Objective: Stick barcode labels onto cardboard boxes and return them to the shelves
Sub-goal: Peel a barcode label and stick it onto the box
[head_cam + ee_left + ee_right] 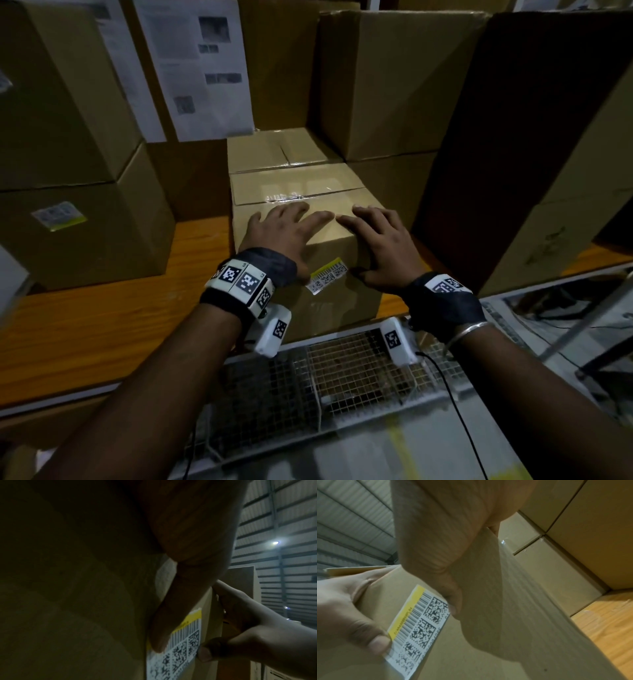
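A small taped cardboard box (301, 192) stands on the wooden shelf (102, 325), near its front edge. A white and yellow barcode label (329, 275) is stuck on the box's front face, close to the top edge. My left hand (284, 229) and right hand (383, 240) lie flat on the box top with fingers spread. Both thumbs hang over the front edge. In the left wrist view the left thumb (164, 622) presses the label (180, 653) at its left end. In the right wrist view the right thumb (452, 599) touches the right end of the label (419, 626).
A similar box (274, 147) sits directly behind. Stacked large boxes (68, 222) stand to the left, more boxes (394, 85) at the back right, and a tall dark box (513, 137) close on the right. Printed sheets (198, 68) hang behind. Wire mesh (342, 370) lies below the shelf edge.
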